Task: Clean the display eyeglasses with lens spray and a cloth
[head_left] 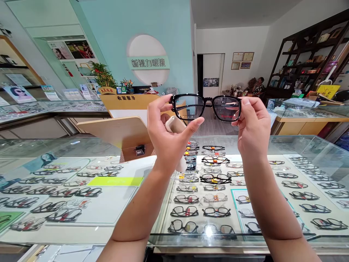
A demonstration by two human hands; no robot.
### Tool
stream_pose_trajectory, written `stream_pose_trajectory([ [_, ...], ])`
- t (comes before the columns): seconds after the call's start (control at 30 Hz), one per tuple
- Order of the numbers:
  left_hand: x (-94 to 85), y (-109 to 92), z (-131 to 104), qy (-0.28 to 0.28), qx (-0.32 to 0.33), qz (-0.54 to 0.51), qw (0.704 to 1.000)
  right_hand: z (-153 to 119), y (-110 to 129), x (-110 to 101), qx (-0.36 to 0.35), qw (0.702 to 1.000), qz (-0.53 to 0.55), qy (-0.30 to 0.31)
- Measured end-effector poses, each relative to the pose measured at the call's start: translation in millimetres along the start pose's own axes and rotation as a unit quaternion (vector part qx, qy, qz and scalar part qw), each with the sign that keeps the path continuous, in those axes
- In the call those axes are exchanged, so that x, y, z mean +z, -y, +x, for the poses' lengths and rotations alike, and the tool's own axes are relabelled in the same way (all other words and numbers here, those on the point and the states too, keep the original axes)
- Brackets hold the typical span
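Black-framed glasses point(208, 100) are held up level, lenses facing me, above the glass display case. At their left end, the fingers of my left hand point(170, 134) pinch the frame. That same hand also has a beige, hollow object point(175, 124) in its palm, partly hidden by the thumb. My right hand point(253, 125) grips the right end of the frame between thumb and fingers. Beneath both hands, rows of glasses point(215, 178) lie inside the case.
The glass case point(163, 239) spans the front. A tilted wooden board point(122, 133) stands on its left part, before a yellow counter point(131, 103). Another showcase point(305, 119) is at the right. A person point(257, 86) sits far back.
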State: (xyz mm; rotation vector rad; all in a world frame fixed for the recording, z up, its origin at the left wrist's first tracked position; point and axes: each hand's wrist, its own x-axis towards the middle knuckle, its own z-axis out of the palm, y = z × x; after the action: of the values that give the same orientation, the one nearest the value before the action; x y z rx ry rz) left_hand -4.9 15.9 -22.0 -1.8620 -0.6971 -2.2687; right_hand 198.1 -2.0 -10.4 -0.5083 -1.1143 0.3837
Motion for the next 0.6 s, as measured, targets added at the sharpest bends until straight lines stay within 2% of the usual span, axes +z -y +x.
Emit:
stream_pose_trajectory([
  [0.23, 4.4, 15.7, -0.3, 0.012, 0.013, -0.037, 0.999, 2.7, -4.3, -3.6, -0.025, 1.000, -0.007, 0.009],
  [0.37, 4.8, 12.5, 0.3, -0.008, 0.033, -0.035, 0.999, 3.2, -7.6, -3.4, -0.016, 1.000, -0.009, 0.019],
  [0.6, 2.4, 8.9, -1.0, 0.007, -0.015, -0.016, 1.000, 2.1, -6.3, -2.0, -0.016, 0.999, -0.021, 0.018],
])
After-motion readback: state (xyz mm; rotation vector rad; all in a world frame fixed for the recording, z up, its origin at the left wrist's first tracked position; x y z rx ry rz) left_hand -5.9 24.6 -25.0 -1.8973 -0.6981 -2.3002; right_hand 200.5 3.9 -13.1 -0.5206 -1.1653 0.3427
